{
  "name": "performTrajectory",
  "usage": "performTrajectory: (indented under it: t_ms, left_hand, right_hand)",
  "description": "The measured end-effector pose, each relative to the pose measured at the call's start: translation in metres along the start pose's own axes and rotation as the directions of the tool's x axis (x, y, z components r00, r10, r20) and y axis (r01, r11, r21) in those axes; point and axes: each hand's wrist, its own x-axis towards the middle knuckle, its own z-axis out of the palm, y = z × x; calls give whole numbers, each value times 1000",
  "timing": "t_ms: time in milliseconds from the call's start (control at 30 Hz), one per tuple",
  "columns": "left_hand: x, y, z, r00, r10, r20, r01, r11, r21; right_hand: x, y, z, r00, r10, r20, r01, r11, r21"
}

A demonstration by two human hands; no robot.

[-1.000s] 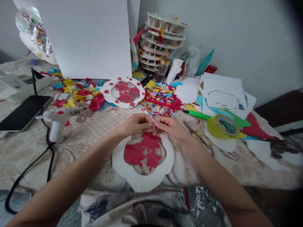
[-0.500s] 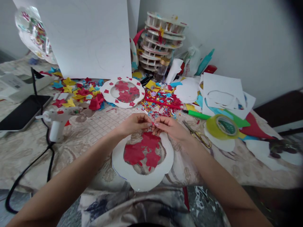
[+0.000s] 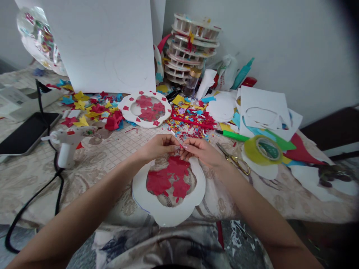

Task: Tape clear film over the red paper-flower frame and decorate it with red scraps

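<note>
My left hand [image 3: 164, 146] and my right hand [image 3: 198, 151] meet fingertip to fingertip, each closed in a pinch. Between them is a tiny red paper piece [image 3: 181, 146], mostly covered by the fingers, so its shape is unclear. Just below the hands lies a white flower-shaped frame [image 3: 171, 216] with a clear middle, at the table's front edge. Red paper flowers [image 3: 158, 182] sit in that middle. Farther back rests a similar white frame [image 3: 125, 108], dotted with small red pieces around its rim.
At left are a white glue gun [image 3: 66, 149] with a black cord and a phone [image 3: 26, 132]. Scissors [image 3: 234, 160], yellow tape [image 3: 254, 149] and a green marker [image 3: 235, 135] lie right. Paper scraps [image 3: 190, 119] cover the back, before stacked white rings [image 3: 193, 48].
Almost nothing differs. Both hands keep their pinch over the frame, and the view has shifted very slightly.
</note>
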Motion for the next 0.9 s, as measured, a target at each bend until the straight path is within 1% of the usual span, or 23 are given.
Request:
performTrajectory:
  t_ms: [267,567,900]
  left_hand:
    - [0,-1,0,1000,10,3,-10,1000,-1]
    - [-1,0,0,1000,-6,-1,6,1000,-16]
    - [-1,1,0,1000,-5,-2,5,1000,13]
  right_hand:
    - [0,2,-1,1000,-6,7,6,1000,-16]
    - [0,2,-1,1000,0,13,0,1000,12]
    - [0,0,0,1000,3,4,-2,1000,-11]
